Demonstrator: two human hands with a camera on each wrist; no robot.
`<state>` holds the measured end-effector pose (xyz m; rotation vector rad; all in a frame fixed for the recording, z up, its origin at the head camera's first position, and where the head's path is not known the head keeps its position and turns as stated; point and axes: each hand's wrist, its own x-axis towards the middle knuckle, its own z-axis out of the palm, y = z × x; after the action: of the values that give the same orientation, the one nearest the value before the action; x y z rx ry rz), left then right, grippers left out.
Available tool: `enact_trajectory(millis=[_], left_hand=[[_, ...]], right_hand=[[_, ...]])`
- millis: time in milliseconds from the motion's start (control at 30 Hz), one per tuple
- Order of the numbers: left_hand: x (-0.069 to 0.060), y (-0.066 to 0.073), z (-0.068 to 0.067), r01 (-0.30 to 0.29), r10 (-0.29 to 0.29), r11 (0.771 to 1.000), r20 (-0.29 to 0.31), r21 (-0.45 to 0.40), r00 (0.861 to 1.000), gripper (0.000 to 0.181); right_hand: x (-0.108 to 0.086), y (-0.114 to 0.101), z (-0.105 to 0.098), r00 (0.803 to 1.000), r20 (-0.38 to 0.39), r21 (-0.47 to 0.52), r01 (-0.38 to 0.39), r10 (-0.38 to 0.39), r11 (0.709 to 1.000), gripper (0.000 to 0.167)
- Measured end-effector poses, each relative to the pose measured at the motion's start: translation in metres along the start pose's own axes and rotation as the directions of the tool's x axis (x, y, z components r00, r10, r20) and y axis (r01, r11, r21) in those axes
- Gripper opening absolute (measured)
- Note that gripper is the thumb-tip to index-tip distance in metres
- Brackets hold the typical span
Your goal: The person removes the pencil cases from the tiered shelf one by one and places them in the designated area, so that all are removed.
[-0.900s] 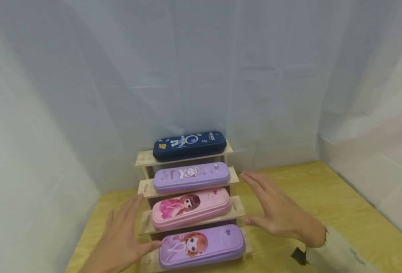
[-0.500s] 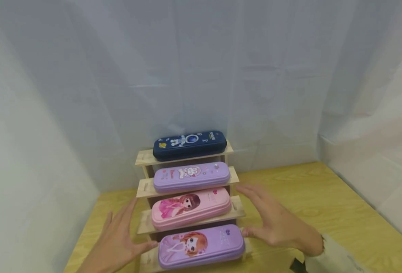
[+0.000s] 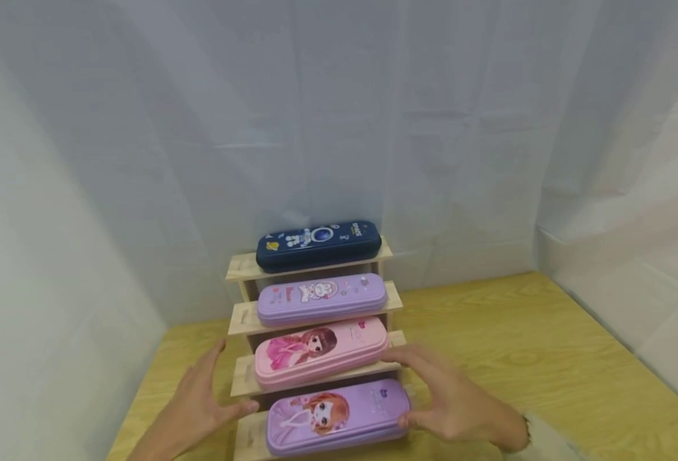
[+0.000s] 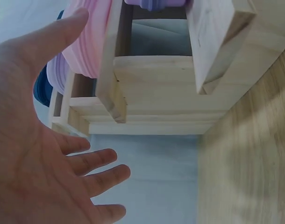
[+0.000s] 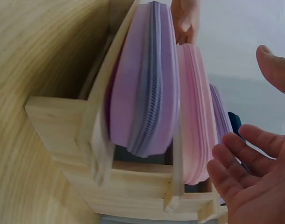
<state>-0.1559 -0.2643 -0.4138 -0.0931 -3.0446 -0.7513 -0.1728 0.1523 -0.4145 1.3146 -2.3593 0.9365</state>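
Observation:
A wooden stepped rack (image 3: 246, 378) bears pencil cases, one to a step. On the front step lies a purple pencil case (image 3: 367, 410) with a doll picture. Behind it come a pink pencil case (image 3: 350, 349), a lilac pencil case (image 3: 339, 298) with a rabbit, and a dark blue space pencil case (image 3: 339, 246) at the top. My left hand (image 3: 191, 403) is beside the rack's left side, fingers spread and holding nothing. Near the right end of the front purple case is my right hand (image 3: 454, 397), thumb and fingers apart; the right wrist view shows nothing in its grasp.
The rack stands on a wood-grain table (image 3: 488, 326). Pale grey sheeting (image 3: 339, 128) hangs behind it and along both sides. Gaps between the rack's steps show in the left wrist view, framed by a wooden side piece (image 4: 156, 84).
My right hand has come inward and down, toward the front purple case's right end. The left hand has shifted slightly left and down. The pencil cases stay in place.

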Motion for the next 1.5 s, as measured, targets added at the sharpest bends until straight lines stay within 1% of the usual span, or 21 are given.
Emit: enact_trajectory(millis=[133,200,367,500,600,733,900,1000,1167,1200,1267,1367,1500], left_hand=[[0.004,-0.003,0.002,-0.03,0.03,0.998,-0.003,-0.053,1.0,0.134],[0.006,-0.005,0.003,-0.048,0.048,0.997,-0.013,-0.067,0.999,0.132],[0.008,-0.007,0.007,-0.066,0.064,0.996,-0.038,-0.064,0.997,0.125],[0.01,-0.009,0.009,-0.09,0.086,0.993,-0.062,-0.07,0.994,0.116],[0.012,-0.011,0.011,-0.077,0.073,0.994,-0.053,-0.074,0.996,0.112],[0.016,-0.011,0.011,-0.043,0.04,0.997,-0.035,-0.071,0.999,0.106],[0.018,-0.01,0.011,-0.024,0.022,0.998,-0.034,-0.054,0.999,0.101],[0.017,-0.009,0.011,-0.029,0.027,0.998,-0.042,-0.051,0.999,0.1],[0.017,-0.009,0.011,-0.036,0.034,0.997,-0.043,-0.063,0.999,0.1],[0.017,-0.009,0.01,-0.038,0.036,0.997,-0.043,-0.067,0.998,0.1],[0.016,-0.009,0.009,-0.041,0.038,0.996,-0.043,-0.074,0.998,0.1],[0.016,-0.008,0.008,-0.064,0.058,0.995,-0.069,-0.077,0.996,0.097],[0.015,-0.008,0.008,-0.113,0.104,0.991,-0.117,-0.076,0.988,0.092]], right_hand=[[-0.003,0.001,0.006,0.999,0.04,0.027,-0.02,0.019,0.999,0.08],[-0.004,0.002,0.009,0.999,0.047,0.024,-0.008,0.007,1.0,0.079],[-0.006,0.006,0.018,0.999,0.052,0.002,0.007,-0.007,1.0,0.078],[-0.008,0.007,0.022,0.995,0.086,0.003,-0.042,0.042,0.999,0.077],[-0.009,0.008,0.024,0.992,0.108,-0.001,-0.063,0.063,0.998,0.077],[-0.009,0.01,0.026,0.99,0.12,-0.008,-0.069,0.069,0.998,0.077],[-0.009,0.011,0.028,0.985,0.142,0.008,-0.098,0.096,0.995,0.079],[-0.01,0.011,0.03,0.974,0.176,0.013,-0.148,0.143,0.989,0.08],[-0.009,0.012,0.035,0.936,0.262,0.046,-0.256,0.235,0.966,0.077],[-0.008,0.013,0.037,0.933,0.273,0.055,-0.26,0.236,0.964,0.077],[-0.006,0.014,0.04,0.937,0.278,0.074,-0.242,0.213,0.968,0.077],[-0.003,0.017,0.045,0.944,0.285,0.096,-0.202,0.167,0.975,0.078],[0.0,0.019,0.05,0.941,0.31,0.123,-0.182,0.137,0.975,0.081]])
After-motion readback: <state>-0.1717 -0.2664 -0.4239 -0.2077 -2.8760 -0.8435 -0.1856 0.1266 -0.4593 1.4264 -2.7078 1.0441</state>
